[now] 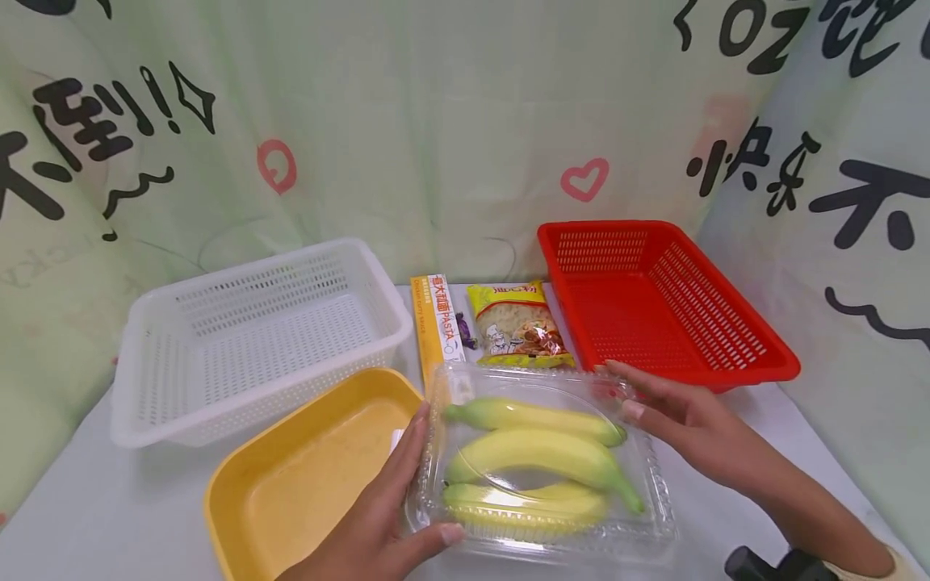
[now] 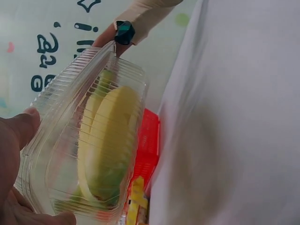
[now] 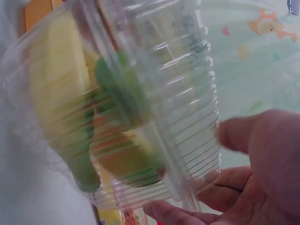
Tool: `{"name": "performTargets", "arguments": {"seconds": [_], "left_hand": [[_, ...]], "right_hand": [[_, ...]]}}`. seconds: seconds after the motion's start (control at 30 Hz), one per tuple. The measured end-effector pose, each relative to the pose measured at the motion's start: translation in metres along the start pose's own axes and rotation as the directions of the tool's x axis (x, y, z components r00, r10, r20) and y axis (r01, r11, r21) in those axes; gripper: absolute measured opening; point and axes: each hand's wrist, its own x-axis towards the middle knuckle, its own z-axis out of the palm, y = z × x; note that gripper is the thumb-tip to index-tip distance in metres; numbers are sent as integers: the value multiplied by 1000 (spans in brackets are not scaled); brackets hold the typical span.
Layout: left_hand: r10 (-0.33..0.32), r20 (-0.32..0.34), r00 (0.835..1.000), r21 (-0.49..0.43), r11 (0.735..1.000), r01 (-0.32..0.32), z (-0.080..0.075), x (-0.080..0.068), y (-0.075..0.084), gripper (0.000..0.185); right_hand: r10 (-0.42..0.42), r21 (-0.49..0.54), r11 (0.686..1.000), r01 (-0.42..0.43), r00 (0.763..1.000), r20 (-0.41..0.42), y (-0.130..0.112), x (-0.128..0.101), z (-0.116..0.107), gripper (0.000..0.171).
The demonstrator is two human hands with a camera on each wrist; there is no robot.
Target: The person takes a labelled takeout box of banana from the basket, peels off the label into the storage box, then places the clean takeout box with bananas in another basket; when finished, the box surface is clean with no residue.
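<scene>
A clear plastic clamshell container (image 1: 541, 464) with ribbed sides is held up over the front of the table. Three yellow bananas (image 1: 538, 456) with greenish ends lie inside it under the lid. My left hand (image 1: 385, 504) grips its left side, thumb at the near corner and fingers along the edge. At the far right corner my right hand (image 1: 690, 428) holds it; the right wrist view shows the thumb (image 3: 239, 133) on the ribbed side and fingers (image 3: 173, 213) beneath.
To the left stand a white basket (image 1: 265, 399) and a yellow bin (image 1: 240, 484). A red basket (image 1: 770, 373) is at the back right. Between the baskets lie a pasta box (image 1: 437, 323), a purple wrapped item (image 1: 467, 332) and a yellow food packet (image 1: 519, 323). A printed curtain hangs behind.
</scene>
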Motion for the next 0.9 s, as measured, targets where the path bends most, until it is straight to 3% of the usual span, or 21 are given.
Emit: {"name": "performTargets", "arguments": {"seconds": [0.2,0.33,0.63,0.7,0.9], "left_hand": [[-34,-11,999,-4,999,33,-9,2,6,95],[-38,-20,999,-24,999,38,-13,3,7,94],[56,-47,997,-39,998,-57,-22,4,5,97],[60,-52,997,-29,998,-62,-24,5,6,97],[74,-108,991,14,997,-73,-32,5,8,95]], "right_hand": [[-101,-73,992,100,995,-2,-4,3,-1,66],[-204,-17,979,205,979,24,-8,4,2,80],[-401,150,914,376,893,206,-7,7,4,117],[-388,180,918,352,893,229,-8,8,6,124],[-302,138,951,278,930,210,-12,13,14,134]]}}
